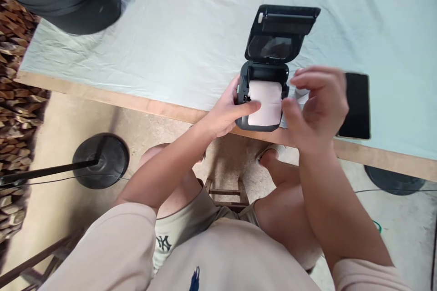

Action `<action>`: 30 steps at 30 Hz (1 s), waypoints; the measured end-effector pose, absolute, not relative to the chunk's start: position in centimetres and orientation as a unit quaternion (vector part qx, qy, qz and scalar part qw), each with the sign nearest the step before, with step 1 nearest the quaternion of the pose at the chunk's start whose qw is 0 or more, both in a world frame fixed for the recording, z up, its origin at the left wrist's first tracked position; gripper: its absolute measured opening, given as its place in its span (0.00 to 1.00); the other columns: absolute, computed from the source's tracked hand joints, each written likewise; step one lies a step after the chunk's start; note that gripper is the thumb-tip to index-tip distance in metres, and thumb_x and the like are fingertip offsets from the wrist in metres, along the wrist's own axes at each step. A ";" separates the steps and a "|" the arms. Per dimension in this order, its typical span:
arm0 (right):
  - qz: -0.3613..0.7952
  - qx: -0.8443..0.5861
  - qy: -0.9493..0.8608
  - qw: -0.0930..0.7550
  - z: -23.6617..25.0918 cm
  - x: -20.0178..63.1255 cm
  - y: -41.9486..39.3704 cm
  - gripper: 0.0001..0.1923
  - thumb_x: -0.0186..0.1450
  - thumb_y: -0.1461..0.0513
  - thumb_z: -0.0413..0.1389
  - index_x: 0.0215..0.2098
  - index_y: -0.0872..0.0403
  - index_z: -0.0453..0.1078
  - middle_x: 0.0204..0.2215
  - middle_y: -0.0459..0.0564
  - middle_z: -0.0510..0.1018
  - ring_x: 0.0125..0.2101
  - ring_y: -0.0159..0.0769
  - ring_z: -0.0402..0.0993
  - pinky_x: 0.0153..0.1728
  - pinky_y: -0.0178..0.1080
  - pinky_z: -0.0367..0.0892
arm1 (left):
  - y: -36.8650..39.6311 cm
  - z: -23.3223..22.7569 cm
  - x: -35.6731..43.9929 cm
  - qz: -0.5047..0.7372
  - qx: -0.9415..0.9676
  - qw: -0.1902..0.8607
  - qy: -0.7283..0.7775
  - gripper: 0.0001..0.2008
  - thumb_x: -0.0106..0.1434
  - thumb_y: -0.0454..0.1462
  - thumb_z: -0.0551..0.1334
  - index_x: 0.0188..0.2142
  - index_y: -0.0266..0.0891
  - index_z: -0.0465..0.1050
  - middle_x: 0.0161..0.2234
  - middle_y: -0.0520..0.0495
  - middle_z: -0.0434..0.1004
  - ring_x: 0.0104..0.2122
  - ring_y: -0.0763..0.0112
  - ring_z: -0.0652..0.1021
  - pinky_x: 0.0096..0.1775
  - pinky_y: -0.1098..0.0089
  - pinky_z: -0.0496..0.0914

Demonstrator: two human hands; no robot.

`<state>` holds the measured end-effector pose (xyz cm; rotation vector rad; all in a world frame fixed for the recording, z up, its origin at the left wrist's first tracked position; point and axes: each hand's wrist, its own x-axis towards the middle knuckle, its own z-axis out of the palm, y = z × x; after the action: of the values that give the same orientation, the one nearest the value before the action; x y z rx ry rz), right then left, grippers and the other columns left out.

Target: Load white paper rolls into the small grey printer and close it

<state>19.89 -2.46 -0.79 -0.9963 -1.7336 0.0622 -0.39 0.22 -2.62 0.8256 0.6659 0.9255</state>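
honestly, the small printer (264,100) sits at the worktop (170,45) edge, lid up. left hand (227,113) fingers wrap its side, thumb on the paper roll (266,102). right hand (316,109) hovers blurred, fingers loosely apart. roll looks light and soft, grab it by the ends.

A person seen from above, wearing a loose beige short-sleeved T-shirt (218,259) with a small dark blue emblem (195,278) on the chest. The sleeves end above the elbows, leaving both forearms bare. Pale khaki shorts (184,225) carry a dark interlocking "NY" logo (163,243) on one leg. The knees are bare. A light-coloured sandal (273,151) shows on one foot.
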 end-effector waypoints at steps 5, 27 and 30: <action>0.176 -0.446 -0.657 0.581 -2.5 20.9 -1.1 0.39 0.76 0.34 0.58 0.80 0.30 0.56 0.77 0.54 0.71 0.73 0.58 0.78 0.61 0.60 0.81 | -0.1 -2.7 -0.6 0.410 0.428 0.741 0.315 0.44 0.56 0.53 0.88 0.68 0.55 0.76 0.44 0.51 0.85 0.50 0.51 0.90 0.48 0.58 0.84; 0.367 -0.481 -0.627 0.491 -3.4 19.5 -2.6 0.39 0.75 0.28 0.63 0.74 0.30 0.62 0.54 0.48 0.86 0.45 0.44 0.91 0.41 0.48 0.90 | -0.8 -0.9 0.1 0.434 0.257 0.795 0.338 0.27 0.79 0.45 0.72 0.74 0.53 0.75 0.64 0.49 0.91 0.74 0.41 0.84 0.70 0.47 0.86; 0.332 -0.497 -0.625 0.502 -3.3 19.7 -2.0 0.33 0.79 0.29 0.57 0.73 0.32 0.66 0.58 0.50 0.86 0.55 0.49 0.90 0.53 0.55 0.91 | -0.4 0.0 0.6 0.438 0.178 0.803 0.363 0.23 0.88 0.48 0.59 0.77 0.52 0.74 0.64 0.49 0.91 0.74 0.47 0.84 0.72 0.50 0.84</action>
<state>19.70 -2.03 -3.33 -1.1999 -1.5094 0.8027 0.63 -0.36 0.00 0.3818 0.7784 0.9376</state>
